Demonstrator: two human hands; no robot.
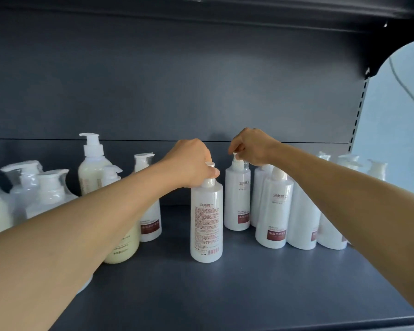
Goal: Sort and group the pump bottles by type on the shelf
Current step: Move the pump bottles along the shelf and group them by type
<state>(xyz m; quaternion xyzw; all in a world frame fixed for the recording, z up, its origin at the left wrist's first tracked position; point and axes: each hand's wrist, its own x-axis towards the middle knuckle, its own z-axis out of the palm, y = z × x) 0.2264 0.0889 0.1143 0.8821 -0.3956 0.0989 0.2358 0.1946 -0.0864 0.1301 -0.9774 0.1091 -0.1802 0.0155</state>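
Observation:
My left hand grips the pump head of a slim white bottle that stands mid-shelf, its printed back label facing me. My right hand pinches the pump of another slim white bottle just behind and to the right. Several more slim white bottles with dark red labels cluster on the right. On the left stand rounded cream-filled pump bottles and one more slim white bottle, partly hidden by my left forearm.
The dark grey shelf board stretches toward me in front of the bottles. A grey back panel rises behind them and an upper shelf hangs overhead. The slotted upright marks the right end.

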